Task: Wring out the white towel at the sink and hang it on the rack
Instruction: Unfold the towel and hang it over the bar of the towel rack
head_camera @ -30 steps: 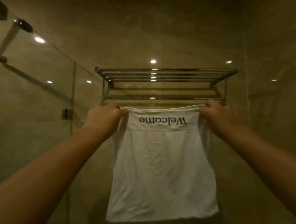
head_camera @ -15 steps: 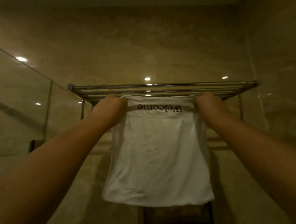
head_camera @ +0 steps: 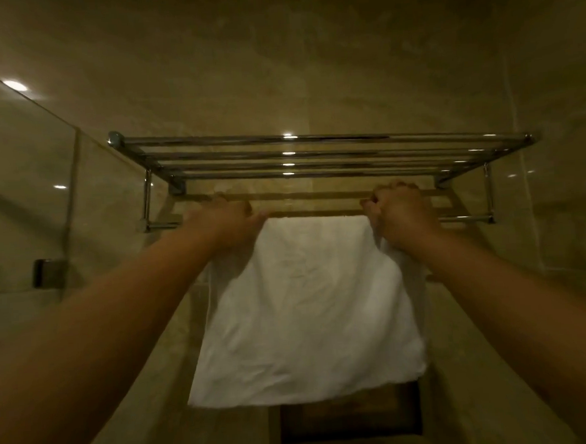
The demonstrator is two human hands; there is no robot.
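Two hands, left hand and right hand, apparently pinching white towel under chrome rack, dim beige tiled wall.

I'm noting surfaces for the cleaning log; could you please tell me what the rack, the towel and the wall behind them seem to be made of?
Rack: polished metal, probably chrome or steel; its round bars mirror the ceiling lights.
Towel: soft white woven cloth, likely cotton; it creases and hangs limp.
Wall: glossy beige stone or tile, faintly veined, with seams.

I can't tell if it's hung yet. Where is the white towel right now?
In the head view the white towel hangs centre frame, its top edge at the rack's lower bar, held between the left hand and right hand.
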